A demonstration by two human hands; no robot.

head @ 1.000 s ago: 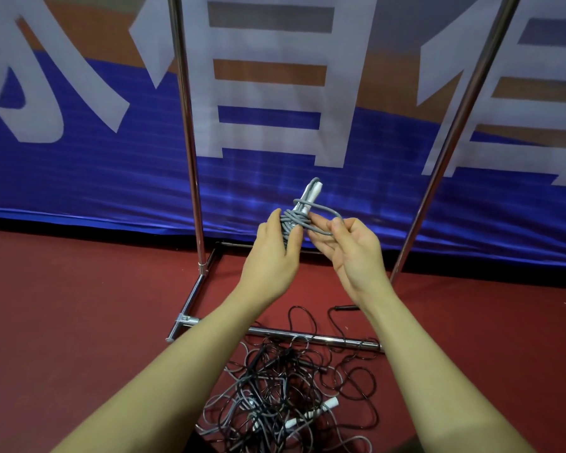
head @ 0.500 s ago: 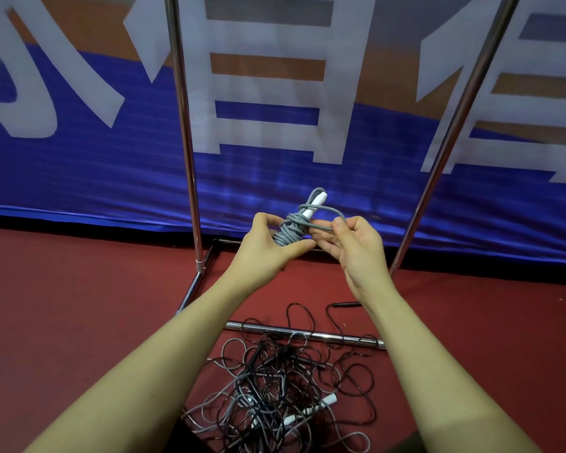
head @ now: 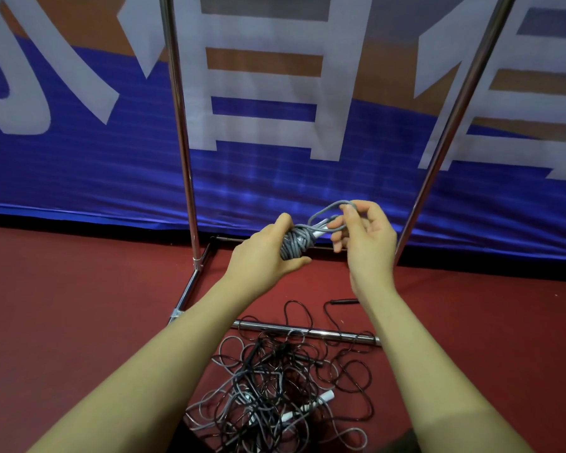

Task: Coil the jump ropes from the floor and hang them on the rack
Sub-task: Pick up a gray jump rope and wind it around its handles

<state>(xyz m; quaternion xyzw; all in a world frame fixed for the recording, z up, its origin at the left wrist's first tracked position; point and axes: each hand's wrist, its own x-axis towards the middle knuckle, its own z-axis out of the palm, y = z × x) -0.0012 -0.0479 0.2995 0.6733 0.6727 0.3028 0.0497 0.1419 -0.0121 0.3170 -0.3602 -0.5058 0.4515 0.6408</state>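
**Head view: grey rope bundle held up in front of the rack**

Head camera looks down along two bare forearms reaching forward toward the rack (head: 183, 158), whose two metal uprights rise before a blue banner (head: 79, 178). The left hand (head: 262, 253) is curled round a tightly wound grey rope bundle (head: 295, 245), thumb on top, fingers underneath, palm turned inward. A white handle (head: 321, 227) pokes out of the bundle toward the right hand (head: 363, 237), which is raised with its wrist bent; its thumb and forefinger pinch a loose grey loop (head: 327, 212) rising from the bundle, the other fingers loosely curled. Both hands hover between the rack's uprights, above its base bar (head: 307, 331). On the red floor (head: 62, 305) just nearer than that bar lies a tangled pile of ropes (head: 275, 387), black and grey.
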